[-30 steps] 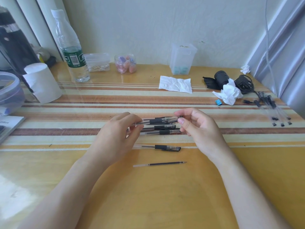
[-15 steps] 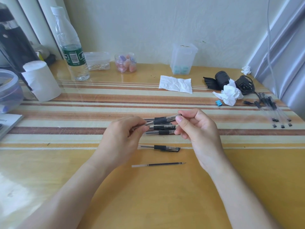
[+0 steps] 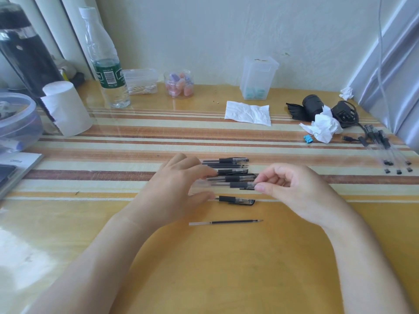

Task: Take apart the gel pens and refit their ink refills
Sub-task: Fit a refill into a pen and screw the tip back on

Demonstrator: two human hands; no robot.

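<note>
Several black-grip gel pens (image 3: 229,171) lie in a row on the striped cloth between my hands. My right hand (image 3: 294,191) pinches the capped end of one blurred pen (image 3: 240,184) low over that row. Its clear barrel reaches into the gap between the thumb and fingers of my left hand (image 3: 179,189), which are spread apart and do not visibly press on it. Another pen (image 3: 235,200) lies just in front of the row. A loose ink refill (image 3: 226,222) lies nearer to me on the bare table top.
More pens and small caps (image 3: 383,146) lie at the right edge by crumpled tissue (image 3: 324,128) and a black cable. A flat tissue (image 3: 247,113), a water bottle (image 3: 106,71), a white paper roll (image 3: 65,109) and small clear tubs stand farther back.
The pen held up between both hands has come down toward the row. My left thumb and fingers have spread apart from its barrel, while my right hand keeps its pinch.
</note>
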